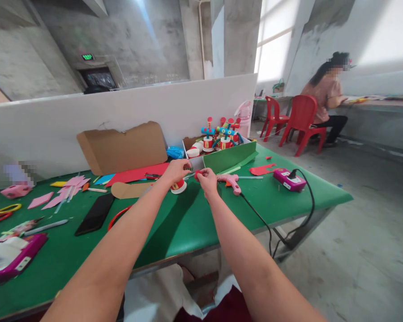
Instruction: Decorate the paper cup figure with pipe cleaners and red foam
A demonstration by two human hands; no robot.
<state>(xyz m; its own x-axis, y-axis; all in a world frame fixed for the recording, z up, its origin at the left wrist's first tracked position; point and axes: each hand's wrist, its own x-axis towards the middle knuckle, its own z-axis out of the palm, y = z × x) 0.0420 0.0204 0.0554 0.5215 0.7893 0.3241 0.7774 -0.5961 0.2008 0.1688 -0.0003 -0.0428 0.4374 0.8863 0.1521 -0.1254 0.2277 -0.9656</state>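
My left hand (177, 171) is closed in a pinch above a small red-and-white paper cup (178, 186) that stands on the green table (174, 223). My right hand (207, 180) is closed on a small red piece (197, 175) held between both hands. A thin stick (189, 176) runs between the hands. A pink glue gun (231, 181) lies just right of my right hand, its black cord trailing off the table's front edge.
A box with several finished red and blue craft figures (221, 136) stands behind the hands. Cardboard (122, 147), red paper (137, 173), a black phone (96, 213), scissors (2, 213) and pink scraps (69, 190) lie to the left. A pink power strip (289, 180) sits right. A person sits on red chairs (304, 120) beyond.
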